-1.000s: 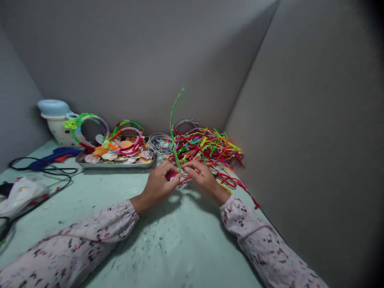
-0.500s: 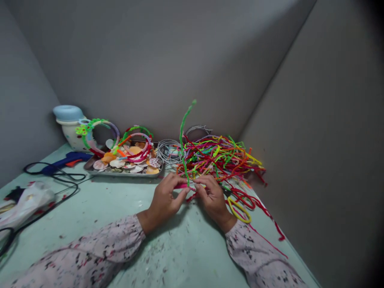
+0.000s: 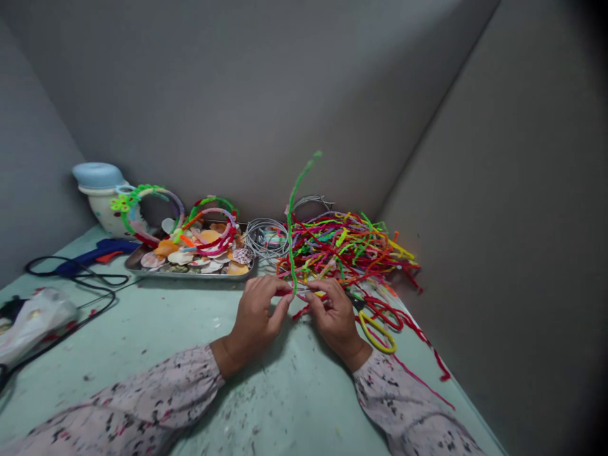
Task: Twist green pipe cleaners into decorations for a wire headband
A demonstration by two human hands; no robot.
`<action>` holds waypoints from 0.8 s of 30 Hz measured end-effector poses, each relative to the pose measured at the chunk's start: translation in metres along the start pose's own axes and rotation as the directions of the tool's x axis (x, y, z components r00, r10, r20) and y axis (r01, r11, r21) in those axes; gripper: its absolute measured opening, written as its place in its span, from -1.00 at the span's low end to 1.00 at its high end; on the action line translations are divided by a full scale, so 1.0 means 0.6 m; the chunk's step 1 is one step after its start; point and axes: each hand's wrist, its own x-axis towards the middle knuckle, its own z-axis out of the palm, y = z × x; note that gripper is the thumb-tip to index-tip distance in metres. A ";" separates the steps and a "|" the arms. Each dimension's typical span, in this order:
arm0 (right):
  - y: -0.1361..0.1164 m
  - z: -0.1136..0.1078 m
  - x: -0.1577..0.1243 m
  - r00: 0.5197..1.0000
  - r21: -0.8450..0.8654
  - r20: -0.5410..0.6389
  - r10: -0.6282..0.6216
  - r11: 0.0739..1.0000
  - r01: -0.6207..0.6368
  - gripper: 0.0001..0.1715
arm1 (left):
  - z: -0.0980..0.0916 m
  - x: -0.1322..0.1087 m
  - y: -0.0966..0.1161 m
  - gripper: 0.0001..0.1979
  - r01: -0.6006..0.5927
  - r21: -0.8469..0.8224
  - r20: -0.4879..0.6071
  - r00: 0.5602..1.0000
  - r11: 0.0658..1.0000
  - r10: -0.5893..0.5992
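A green pipe cleaner (image 3: 290, 231) stands up from between my hands, its top bending to the right. My left hand (image 3: 256, 311) is closed, thumb and forefinger pinched at the pipe cleaner's lower end. Opposite it, my right hand (image 3: 336, 316) pinches a thin pale wire (image 3: 301, 291) that runs between the fingertips. Some pink-red fuzzy strand shows by the fingertips; how it joins the wire is too small to tell. Scissors with yellow and red handles (image 3: 379, 334) lie just right of my right hand.
Behind my hands is a heap of coloured pipe cleaners (image 3: 349, 244), with coiled wire (image 3: 266, 237) beside it. A metal tray (image 3: 190, 275) holds shells and decorated hoops. Further left are a blue glue gun (image 3: 90, 256), its black cord, a blue-lidded container (image 3: 102, 196) and a plastic bag (image 3: 40, 320).
The green pipe cleaner's top has swung to the right and its bend is stronger. My left hand has shifted slightly left; both hands keep their pinch. The view has turned a little.
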 end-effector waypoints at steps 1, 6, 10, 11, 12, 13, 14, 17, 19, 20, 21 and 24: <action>-0.001 0.000 0.000 1.000 -0.003 -0.010 -0.015 1.000 0.015 -0.81 | 0.001 -0.001 0.000 -0.94 0.006 -0.006 0.008 1.000 1.000 -0.006; -0.007 0.000 -0.002 0.992 -0.031 -0.008 -0.124 0.992 0.123 -0.77 | 0.006 -0.007 0.000 -0.93 0.035 -0.059 0.047 0.998 0.998 -0.032; -0.010 -0.001 -0.002 0.984 -0.056 0.004 -0.179 0.982 0.179 -0.73 | 0.006 -0.010 0.000 -0.90 0.050 -0.133 0.078 0.996 0.990 -0.040; -0.011 -0.001 -0.002 0.982 -0.064 0.003 -0.188 0.980 0.188 -0.72 | 0.005 -0.010 0.000 -0.89 0.045 -0.145 0.081 0.996 0.988 -0.034; -0.011 -0.001 -0.002 0.981 -0.071 0.003 -0.196 0.978 0.196 -0.71 | 0.005 -0.009 0.000 -0.89 0.037 -0.153 0.080 0.997 0.988 -0.025; -0.011 -0.001 -0.002 0.979 -0.078 0.004 -0.204 0.976 0.204 -0.70 | 0.004 -0.009 0.000 -0.89 0.027 -0.159 0.074 0.997 0.987 -0.015; -0.010 0.000 -0.002 0.978 -0.084 0.004 -0.211 0.974 0.210 -0.69 | 0.003 -0.009 0.000 -0.88 0.018 -0.162 0.068 0.998 0.987 -0.007; -0.008 0.001 -0.003 0.974 -0.090 -0.002 -0.227 0.970 0.226 -0.69 | 0.003 -0.008 -0.001 -0.87 -0.004 -0.164 0.047 0.999 0.986 0.012; -0.007 0.002 -0.004 0.971 -0.098 -0.005 -0.241 0.966 0.239 -0.70 | 0.003 -0.009 -0.002 -0.88 -0.014 -0.165 0.040 0.999 0.986 0.020; -0.007 0.002 -0.004 0.969 -0.105 -0.004 -0.248 0.964 0.246 -0.70 | 0.004 -0.009 -0.003 -0.88 -0.015 -0.165 0.041 0.999 0.986 0.022; -0.007 0.002 -0.004 0.967 -0.110 0.000 -0.255 0.961 0.254 -0.70 | 0.004 -0.009 -0.003 -0.89 -0.014 -0.163 0.043 0.999 0.986 0.021; -0.011 0.000 -0.003 0.963 -0.117 0.011 -0.271 0.956 0.270 -0.68 | 0.004 -0.010 -0.003 -0.89 -0.005 -0.164 0.051 0.999 0.987 0.013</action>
